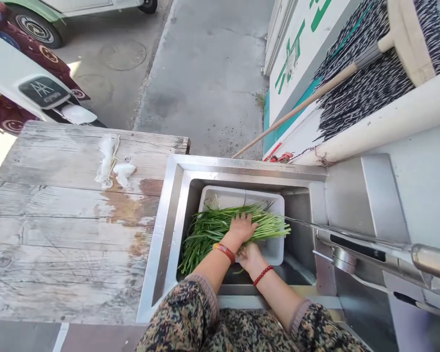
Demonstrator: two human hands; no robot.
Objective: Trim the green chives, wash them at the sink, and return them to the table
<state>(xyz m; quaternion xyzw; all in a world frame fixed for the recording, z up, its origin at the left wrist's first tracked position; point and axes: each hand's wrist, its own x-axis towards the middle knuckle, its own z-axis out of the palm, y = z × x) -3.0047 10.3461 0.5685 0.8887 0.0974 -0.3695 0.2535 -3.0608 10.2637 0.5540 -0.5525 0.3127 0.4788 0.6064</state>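
A large bunch of garlic chives (205, 227) lies across a pale grey plastic tub (279, 205) in a steel sink (172, 230). The dark green leaf ends droop over the tub's left side, and the pale stems point right. My left hand (241, 229) rests on top of the bunch, fingers spread over the stems. Just below it, my right hand (250, 255) grips the near edge of the bunch from underneath; its fingertips are partly hidden by leaves. Both wrists wear red bracelets.
From the right, a faucet (421, 256) reaches toward the sink, with what looks like a thin water stream. A weathered wooden table (69, 244) adjoins on the left, bearing crumpled white plastic (106, 161). A mop (337, 76) leans at upper right.
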